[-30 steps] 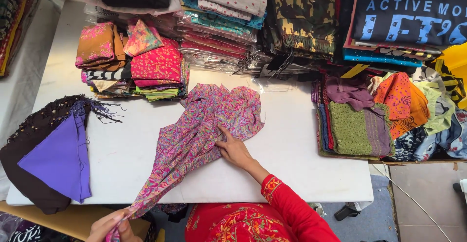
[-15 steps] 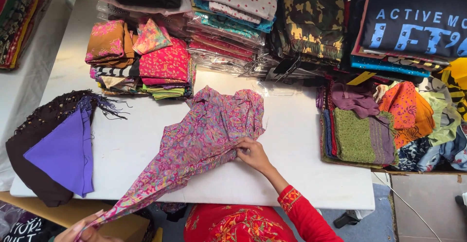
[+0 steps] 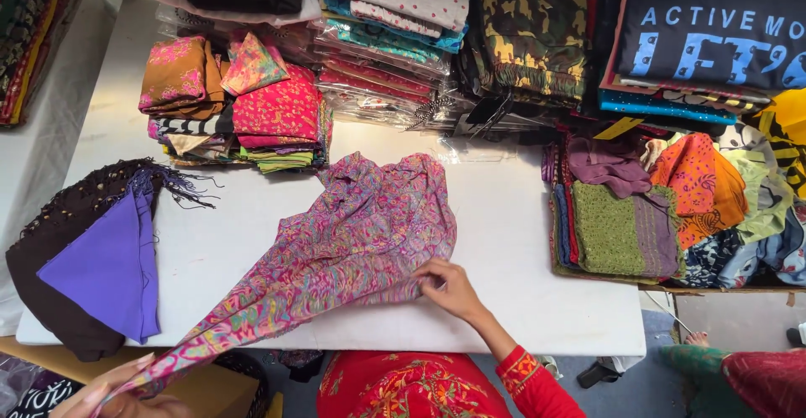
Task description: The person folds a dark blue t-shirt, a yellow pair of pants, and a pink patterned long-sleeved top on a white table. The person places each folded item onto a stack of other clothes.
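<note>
We are at a cloth shop or market stall: a long white table (image 3: 520, 216) is ringed by folded stacks of patterned fabric (image 3: 243, 103) at the far left, plastic-wrapped garments (image 3: 378, 57) at the far middle, and heaped scarves (image 3: 655, 208) on the right.

Clear plastic packages of folded cloth (image 3: 382, 61) stacked at table's far edge, yellow tag (image 3: 617, 128) right of them

scarf (image 3: 353, 242): pink-purple paisley | folded cloth (image 3: 105, 271): violet on dark brown, perhaps black | sleeve (image 3: 533, 384): red, embroidered
</note>
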